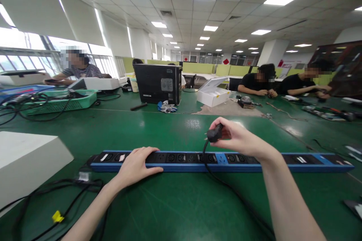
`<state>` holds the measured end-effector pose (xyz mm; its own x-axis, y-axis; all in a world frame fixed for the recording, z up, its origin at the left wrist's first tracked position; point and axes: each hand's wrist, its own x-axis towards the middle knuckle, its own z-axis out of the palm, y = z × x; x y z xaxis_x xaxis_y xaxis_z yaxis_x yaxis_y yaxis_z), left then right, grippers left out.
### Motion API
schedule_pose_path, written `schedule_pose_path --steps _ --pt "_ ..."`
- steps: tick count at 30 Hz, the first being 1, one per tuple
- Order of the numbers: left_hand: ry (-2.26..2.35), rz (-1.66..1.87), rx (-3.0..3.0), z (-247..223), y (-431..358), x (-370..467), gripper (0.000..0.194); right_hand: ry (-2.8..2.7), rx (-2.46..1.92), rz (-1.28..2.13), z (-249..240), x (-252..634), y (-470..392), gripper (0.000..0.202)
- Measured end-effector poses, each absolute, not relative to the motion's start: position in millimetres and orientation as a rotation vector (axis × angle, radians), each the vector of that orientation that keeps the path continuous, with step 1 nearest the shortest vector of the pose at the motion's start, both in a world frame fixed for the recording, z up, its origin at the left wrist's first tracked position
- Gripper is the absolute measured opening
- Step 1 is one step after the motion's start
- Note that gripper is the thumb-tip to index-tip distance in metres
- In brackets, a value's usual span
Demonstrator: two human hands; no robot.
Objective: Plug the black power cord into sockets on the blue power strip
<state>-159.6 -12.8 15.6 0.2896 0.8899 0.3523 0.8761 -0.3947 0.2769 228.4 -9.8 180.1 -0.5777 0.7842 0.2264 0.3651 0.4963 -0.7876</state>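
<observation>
- So, a long, narrow power strip with blue metal sides and a black socket face (181, 168) is laid crosswise on the green tabletop (158, 203), its long axis run left to right in front of both hands.
- It's touched by the left hand (138, 163), which is spread over it toward its left end, thumb along the near edge. How firmly it's being pressed or gripped can't be told.
- A chunky black plastic plug (215, 134) is pinched in the right hand (232, 135), held up off the table, so the two hands are kept well apart.
- Main thing to be noted: the prongs are pointed leftward, roughly along the strip, not down at its face. The plug would probably need to be tipped to be lined up with any socket.
- Nearest below, by the look of it: the bright blue square socket (221, 158). Exact height can't be judged.
- The thin black cord (223, 181) is draped across the strip's near edge.
</observation>
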Motion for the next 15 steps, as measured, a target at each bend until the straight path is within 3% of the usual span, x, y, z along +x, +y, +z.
schedule_pose_path --steps 3,9,12,15 --pt "1.708 0.689 2.480 17.6 -11.3 -161.7 0.065 -2.192 -1.005 0.854 195.7 216.6 -36.2 0.019" --pt "1.352 0.784 2.325 57.1 -52.8 -100.0 0.088 -2.182 -1.072 0.495 207.0 185.6 -79.1 0.025" --pt "1.077 0.825 2.033 76.5 -92.5 -41.0 0.073 -2.216 -0.972 0.496 203.5 170.0 -86.8 0.040" --pt "1.075 0.868 1.775 85.9 -121.4 -0.5 0.042 -2.127 -1.033 0.461 205.1 167.6 -78.6 0.052"
